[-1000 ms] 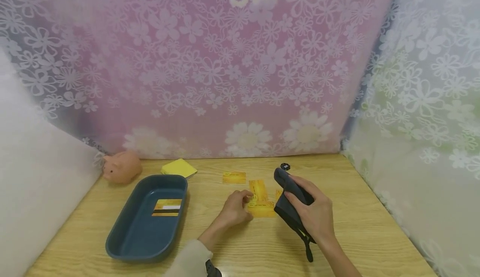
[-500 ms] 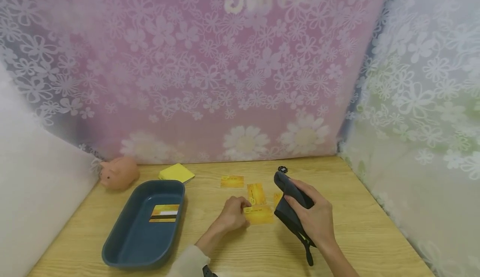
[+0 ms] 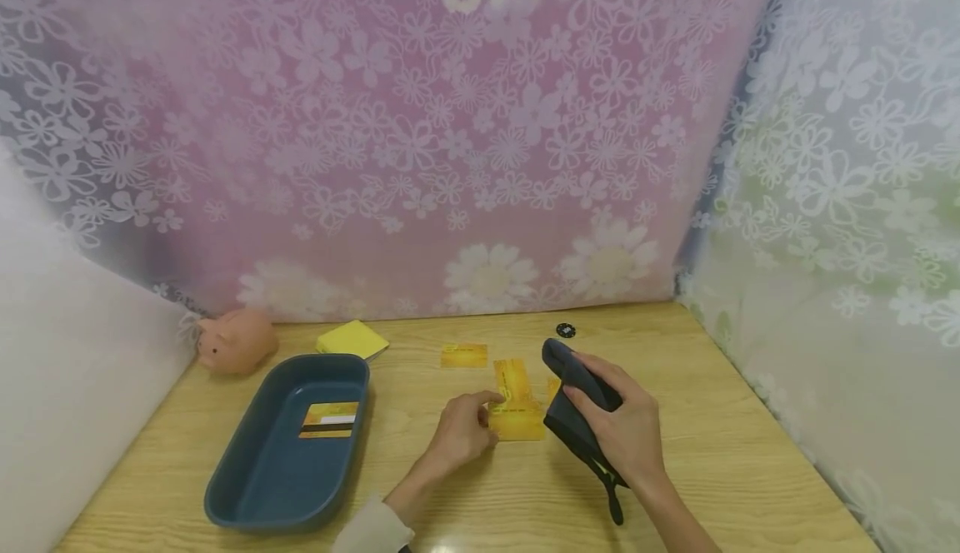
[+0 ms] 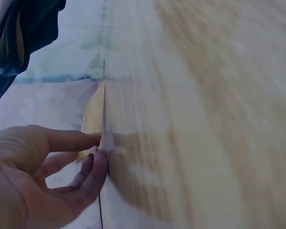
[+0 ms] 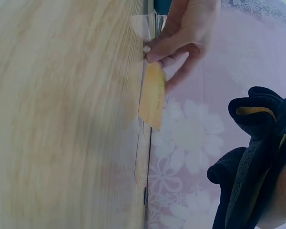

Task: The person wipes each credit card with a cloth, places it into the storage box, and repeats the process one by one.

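Note:
At the middle of the table my left hand (image 3: 459, 430) pinches the left edge of a yellow-orange bank card (image 3: 517, 428) between thumb and fingers. From the right wrist view, that card (image 5: 152, 95) looks tipped up off the wood. Just beyond it lies an upright-turned card (image 3: 512, 376), partly overlapped in the head view. My right hand (image 3: 632, 428) grips a dark fabric wallet (image 3: 573, 424) above the table, its strap hanging down. Folds and a yellow lining show on the wallet (image 5: 250, 152). Another card (image 3: 553, 386) is mostly hidden behind the wallet.
A blue tray (image 3: 225, 486) on the left holds a striped card (image 3: 327, 411). Behind it are a pink piggy bank (image 3: 238, 342) and a yellow pad (image 3: 351, 339). Farther back lie a single card (image 3: 463, 356) and a black poker chip (image 3: 566, 331). Fabric walls surround the table.
The left hand stays at the front card's left edge, which has shifted slightly left. The right hand keeps holding the wallet almost still. The head view has tilted a little.

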Demonstrator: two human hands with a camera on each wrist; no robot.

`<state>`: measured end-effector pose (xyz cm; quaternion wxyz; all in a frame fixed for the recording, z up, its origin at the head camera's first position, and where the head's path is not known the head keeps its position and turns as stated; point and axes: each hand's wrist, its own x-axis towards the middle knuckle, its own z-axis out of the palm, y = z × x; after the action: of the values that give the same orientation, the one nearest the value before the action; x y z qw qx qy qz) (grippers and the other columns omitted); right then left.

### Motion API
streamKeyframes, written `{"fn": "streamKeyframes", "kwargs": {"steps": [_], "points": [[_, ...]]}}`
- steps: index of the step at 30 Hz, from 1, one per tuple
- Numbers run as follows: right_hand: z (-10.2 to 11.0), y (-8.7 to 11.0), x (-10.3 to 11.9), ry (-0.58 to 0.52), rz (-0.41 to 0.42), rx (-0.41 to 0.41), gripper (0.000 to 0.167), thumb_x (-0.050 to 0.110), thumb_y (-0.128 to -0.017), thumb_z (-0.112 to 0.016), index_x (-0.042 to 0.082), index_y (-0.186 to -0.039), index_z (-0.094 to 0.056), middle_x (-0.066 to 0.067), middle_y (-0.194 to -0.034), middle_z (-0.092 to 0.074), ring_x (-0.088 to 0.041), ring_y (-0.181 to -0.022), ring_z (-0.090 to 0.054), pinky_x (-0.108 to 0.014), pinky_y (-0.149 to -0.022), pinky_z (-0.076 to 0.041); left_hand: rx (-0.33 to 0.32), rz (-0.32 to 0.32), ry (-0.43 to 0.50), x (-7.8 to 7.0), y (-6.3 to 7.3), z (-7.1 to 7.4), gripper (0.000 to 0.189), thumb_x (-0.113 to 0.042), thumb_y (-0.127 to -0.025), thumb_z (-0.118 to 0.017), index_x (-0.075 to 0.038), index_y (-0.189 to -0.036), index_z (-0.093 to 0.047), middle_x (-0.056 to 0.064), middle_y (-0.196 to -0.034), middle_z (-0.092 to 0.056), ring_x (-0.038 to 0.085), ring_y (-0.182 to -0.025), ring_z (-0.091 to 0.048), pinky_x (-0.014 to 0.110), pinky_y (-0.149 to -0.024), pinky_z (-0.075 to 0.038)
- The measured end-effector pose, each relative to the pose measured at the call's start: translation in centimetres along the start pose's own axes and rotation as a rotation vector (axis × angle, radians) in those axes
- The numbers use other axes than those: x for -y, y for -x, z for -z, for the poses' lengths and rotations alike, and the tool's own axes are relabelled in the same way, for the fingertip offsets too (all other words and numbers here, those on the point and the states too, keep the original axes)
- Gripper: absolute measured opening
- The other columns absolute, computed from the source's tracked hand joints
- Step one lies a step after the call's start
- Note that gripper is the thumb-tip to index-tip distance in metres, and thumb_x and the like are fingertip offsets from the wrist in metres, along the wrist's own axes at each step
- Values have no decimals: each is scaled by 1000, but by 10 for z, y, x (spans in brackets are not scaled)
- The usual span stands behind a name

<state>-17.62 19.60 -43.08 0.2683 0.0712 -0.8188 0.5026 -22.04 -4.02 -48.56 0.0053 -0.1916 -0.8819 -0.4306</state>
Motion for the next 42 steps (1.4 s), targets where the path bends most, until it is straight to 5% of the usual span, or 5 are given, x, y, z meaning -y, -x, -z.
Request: {"fn": "streamKeyframes", "kwargs": {"steps": [7, 16, 27, 33, 42], "points": [[-2, 2, 4, -8, 4, 14, 47, 17, -88, -86, 31, -131, -73, 3, -133, -70, -23, -116, -69, -14, -85, -55, 53, 51, 216, -14, 5, 11, 57, 12, -87, -75, -13, -138, -68, 6, -104, -59, 19, -87, -60, 32, -72, -56], [-15, 7, 18, -96, 78, 82, 47, 16, -89, -85, 31, -132, -72, 6, -134, -69, -18, -121, -66, -19, -88, -57, -17, 64, 434, -35, 12, 48, 56, 1, -93, -75, -18, -144, -63, 9, -115, -65, 21, -100, -64, 33, -86, -60], [-33, 19, 37, -210, 232, 256, 49, 13, -90, -84, 22, -136, -71, 0, -138, -66, -21, -127, -64, -30, -95, -59, 32, 19, 504, -48, 26, 65, 57, -9, -97, -74, -26, -149, -57, 7, -122, -70, 24, -105, -69, 31, -92, -59], [-37, 20, 48, -211, 238, 268, 49, 12, -89, -84, 24, -135, -72, 2, -138, -66, -20, -126, -64, -31, -97, -59, 61, -12, 551, -51, 30, 70, 62, -1, -97, -71, -24, -152, -53, 11, -128, -67, 33, -111, -70, 30, -92, -60], [-46, 28, 56, -195, 324, 241, 50, 6, -88, -84, 19, -134, -72, 0, -137, -67, -25, -120, -68, -30, -93, -61, 29, -51, 542, -50, 40, 77, 66, 3, -94, -73, -27, -150, -55, 9, -131, -68, 25, -112, -69, 31, -96, -59]]}}
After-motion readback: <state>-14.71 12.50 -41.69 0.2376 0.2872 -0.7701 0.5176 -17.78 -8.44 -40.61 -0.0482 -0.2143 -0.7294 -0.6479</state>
